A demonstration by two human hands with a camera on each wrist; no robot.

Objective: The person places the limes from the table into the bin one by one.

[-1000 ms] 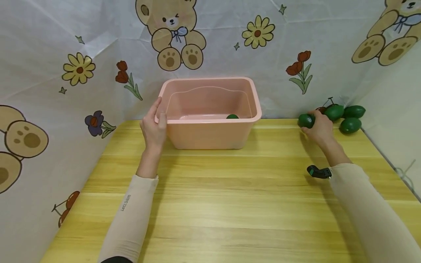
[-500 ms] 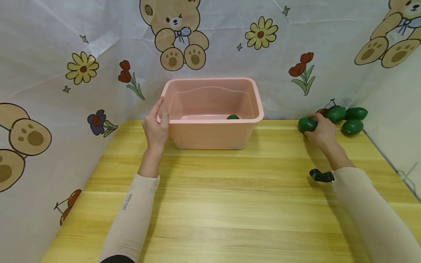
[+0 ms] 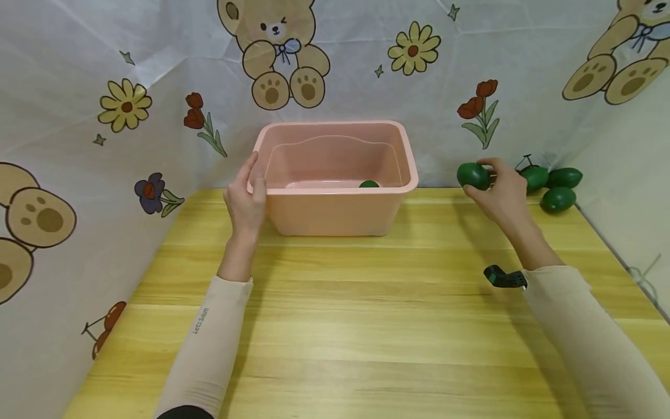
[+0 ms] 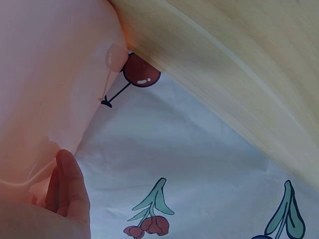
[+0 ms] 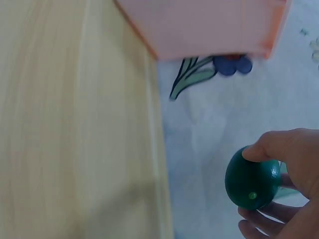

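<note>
A pink plastic bin [image 3: 335,214] stands near the back of the table, with a dark green oval fruit [image 3: 369,184] partly visible inside. My left hand [image 3: 245,203] grips the bin's left rim at the front corner; the left wrist view shows its fingers [image 4: 70,181] against the pink wall. To the right of the bin, my right hand [image 3: 502,192] holds another smooth green oval fruit [image 3: 473,176] between thumb and fingers, raised off the table. A small pale nub shows on this held fruit [image 5: 252,180] in the right wrist view.
Several similar green fruits [image 3: 558,199] lie together at the back right corner, behind my right hand. A white printed cloth [image 3: 356,93] hangs behind the bin and along the left. The wooden tabletop [image 3: 366,326] spreads in front.
My right hand has lifted the green fruit off the table and moved it slightly left, away from the other fruits. The left hand stays on the bin.
</note>
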